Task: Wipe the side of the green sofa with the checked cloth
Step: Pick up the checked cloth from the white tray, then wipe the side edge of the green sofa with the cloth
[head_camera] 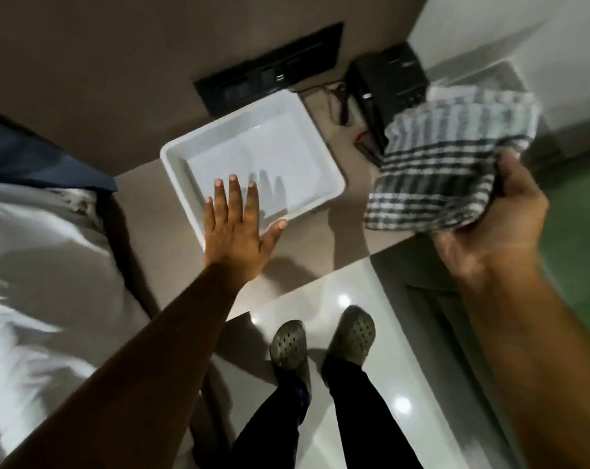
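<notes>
My right hand (500, 221) grips the folded checked cloth (449, 164), white with dark stripes, and holds it up at the right of the view, above the bedside surface. A strip of green sofa (577, 252) shows at the far right edge, just beyond that hand and blurred. My left hand (239, 225) is flat with fingers spread, reaching over the near rim of a white tray (182, 164); it holds nothing.
The white tray lies on a beige surface next to a black switch panel (270, 72) and a black box (388, 82) with wires. A bed with white sheets (43, 265) fills the left. My feet in grey clogs (320, 340) stand on glossy white floor.
</notes>
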